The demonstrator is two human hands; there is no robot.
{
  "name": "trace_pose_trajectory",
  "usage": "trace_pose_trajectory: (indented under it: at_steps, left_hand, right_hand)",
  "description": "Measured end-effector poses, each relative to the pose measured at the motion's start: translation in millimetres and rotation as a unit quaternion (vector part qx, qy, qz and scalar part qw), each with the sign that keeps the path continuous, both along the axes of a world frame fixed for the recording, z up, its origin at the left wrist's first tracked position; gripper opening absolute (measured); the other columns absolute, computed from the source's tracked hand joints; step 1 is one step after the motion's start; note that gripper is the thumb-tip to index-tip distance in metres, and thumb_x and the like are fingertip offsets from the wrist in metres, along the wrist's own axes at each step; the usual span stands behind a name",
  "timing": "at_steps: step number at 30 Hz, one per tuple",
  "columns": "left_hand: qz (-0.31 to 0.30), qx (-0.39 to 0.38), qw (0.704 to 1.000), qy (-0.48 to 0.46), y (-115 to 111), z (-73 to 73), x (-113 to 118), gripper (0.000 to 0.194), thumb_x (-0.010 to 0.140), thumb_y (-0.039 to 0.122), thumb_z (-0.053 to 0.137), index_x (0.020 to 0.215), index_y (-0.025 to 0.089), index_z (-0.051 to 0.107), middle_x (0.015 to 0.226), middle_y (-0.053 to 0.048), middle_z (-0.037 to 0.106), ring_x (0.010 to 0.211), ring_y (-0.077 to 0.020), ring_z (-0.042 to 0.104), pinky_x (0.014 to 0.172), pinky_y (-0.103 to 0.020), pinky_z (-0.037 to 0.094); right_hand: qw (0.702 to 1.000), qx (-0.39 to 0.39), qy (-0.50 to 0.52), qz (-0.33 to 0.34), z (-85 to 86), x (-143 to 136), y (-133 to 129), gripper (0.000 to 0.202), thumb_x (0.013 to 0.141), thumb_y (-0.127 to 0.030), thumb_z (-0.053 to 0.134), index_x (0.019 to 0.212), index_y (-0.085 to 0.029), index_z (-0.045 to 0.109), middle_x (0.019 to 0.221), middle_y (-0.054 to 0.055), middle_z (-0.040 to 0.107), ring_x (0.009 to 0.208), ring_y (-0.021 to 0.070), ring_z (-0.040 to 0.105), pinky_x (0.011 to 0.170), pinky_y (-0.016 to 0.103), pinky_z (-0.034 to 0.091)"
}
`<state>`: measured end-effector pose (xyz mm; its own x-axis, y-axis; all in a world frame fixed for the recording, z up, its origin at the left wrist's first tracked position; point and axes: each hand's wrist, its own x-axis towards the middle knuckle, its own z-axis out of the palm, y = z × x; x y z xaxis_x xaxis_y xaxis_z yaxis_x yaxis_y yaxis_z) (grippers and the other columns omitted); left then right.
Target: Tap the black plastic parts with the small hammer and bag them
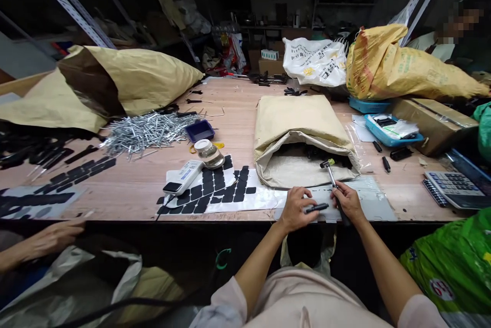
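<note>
Along the near edge of the surface (233,128), the right hand (347,201) has its fingers wrapped round a small hammer (331,175), head toward 11 o'clock. Just beside it at 9 o'clock, the left hand's (296,209) fingers pinch a black piece (317,208) pointing toward 3. From both hands, an open sack (299,115) lies at 12, metal rods (149,132) at 10, a calculator (458,189) at 3.

The workbench (233,113) is softly lit; darkness spreads behind it, deep shadow lies beneath it, and wide-angle stretching shows toward its ends.
</note>
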<state>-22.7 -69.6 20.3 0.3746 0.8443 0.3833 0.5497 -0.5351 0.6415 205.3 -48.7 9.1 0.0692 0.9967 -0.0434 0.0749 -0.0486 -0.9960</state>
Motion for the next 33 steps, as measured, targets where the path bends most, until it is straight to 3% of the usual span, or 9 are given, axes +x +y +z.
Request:
trace_pose_trajectory:
  at_steps: [5, 8, 10, 13, 16, 20, 23, 27, 33]
  left_hand:
    - [-0.063, 0.047, 0.995, 0.063, -51, -15.3, -1, 0.026, 0.070, 0.035, 0.085, 0.094, 0.026, 0.079, 0.129, -0.008, 0.060, 0.124, -0.0285, 0.050, 0.109, -0.045, 0.038]
    - [-0.074, 0.027, 0.993, 0.084, -52, -15.4, 1, 0.038, 0.061, 0.050, 0.090, 0.087, 0.025, 0.078, 0.137, -0.008, 0.056, 0.129, -0.0326, 0.046, 0.112, -0.050, 0.035]
    - [-0.067, -0.008, 0.995, 0.071, -43, -9.4, 3, 0.034, 0.064, 0.054, 0.088, 0.076, 0.024, 0.077, 0.132, -0.007, 0.061, 0.123, -0.0302, 0.051, 0.109, -0.048, 0.039]
    - [-0.018, -0.064, 0.997, 0.029, -13, 5.8, 11, 0.027, 0.081, 0.045, 0.077, 0.068, 0.022, 0.072, 0.107, -0.006, 0.069, 0.103, -0.0215, 0.060, 0.096, -0.039, 0.046]
    - [0.106, -0.126, 0.986, -0.032, 40, 21.4, 22, 0.021, 0.090, 0.041, 0.066, 0.088, 0.021, 0.073, 0.095, -0.005, 0.070, 0.085, -0.0170, 0.062, 0.080, -0.032, 0.050]
    - [0.237, -0.191, 0.949, -0.086, 123, 33.2, 38, 0.035, 0.089, 0.045, 0.066, 0.111, 0.017, 0.068, 0.101, -0.008, 0.071, 0.091, -0.0189, 0.067, 0.081, -0.030, 0.051]
    - [0.283, -0.313, 0.896, -0.136, 169, 35.1, 48, 0.043, 0.098, 0.051, 0.049, 0.112, 0.013, 0.065, 0.090, -0.012, 0.072, 0.077, -0.0201, 0.070, 0.070, -0.030, 0.053]
    - [0.300, -0.426, 0.829, -0.203, 195, 30.2, 58, 0.047, 0.102, 0.047, 0.041, 0.119, 0.007, 0.057, 0.072, -0.011, 0.070, 0.051, -0.0182, 0.065, 0.049, -0.027, 0.050]
    - [0.281, -0.395, 0.842, -0.238, 189, 24.0, 47, 0.028, 0.092, 0.035, 0.065, 0.105, 0.010, 0.064, 0.066, -0.003, 0.066, 0.045, -0.0084, 0.056, 0.045, -0.018, 0.041]
  right_hand:
    - [1.000, 0.005, -0.018, 0.004, -2.5, 0, 0, 0.053, 0.080, -0.048, 0.068, 0.120, -0.013, 0.066, 0.066, -0.003, 0.061, 0.044, 0.0103, 0.051, 0.043, 0.024, 0.044]
    - [0.999, 0.017, -0.034, 0.003, -4.1, 0, -1, 0.054, 0.080, -0.047, 0.068, 0.122, -0.013, 0.066, 0.066, -0.003, 0.061, 0.044, 0.0103, 0.052, 0.044, 0.024, 0.045]
    - [0.999, 0.022, -0.041, 0.001, -4.3, -1, -2, 0.054, 0.081, -0.046, 0.068, 0.123, -0.012, 0.065, 0.066, -0.003, 0.061, 0.044, 0.0103, 0.052, 0.045, 0.025, 0.046]
    - [0.999, 0.021, -0.042, -0.003, -3.0, -2, -2, 0.056, 0.081, -0.046, 0.067, 0.123, -0.010, 0.065, 0.067, -0.003, 0.061, 0.044, 0.0102, 0.052, 0.045, 0.025, 0.046]
    - [0.999, 0.014, -0.041, -0.001, -0.8, -3, -2, 0.057, 0.080, -0.046, 0.067, 0.124, -0.009, 0.065, 0.066, -0.003, 0.061, 0.044, 0.0103, 0.052, 0.045, 0.025, 0.045]
    - [0.999, 0.010, -0.037, 0.002, 2.2, -4, 0, 0.056, 0.080, -0.046, 0.066, 0.122, -0.009, 0.065, 0.065, -0.003, 0.061, 0.043, 0.0103, 0.052, 0.043, 0.023, 0.044]
    - [1.000, 0.008, -0.025, -0.002, 3.4, -5, 0, 0.055, 0.079, -0.047, 0.066, 0.120, -0.011, 0.065, 0.065, -0.003, 0.061, 0.043, 0.0107, 0.053, 0.042, 0.023, 0.044]
    - [1.000, 0.006, -0.010, -0.004, 2.6, -8, 2, 0.052, 0.080, -0.048, 0.065, 0.118, -0.012, 0.067, 0.064, -0.003, 0.061, 0.041, 0.0105, 0.052, 0.040, 0.022, 0.042]
    - [1.000, 0.008, -0.004, -0.005, 1.5, -10, 3, 0.052, 0.080, -0.049, 0.064, 0.117, -0.014, 0.067, 0.064, -0.003, 0.061, 0.041, 0.0109, 0.052, 0.039, 0.023, 0.042]
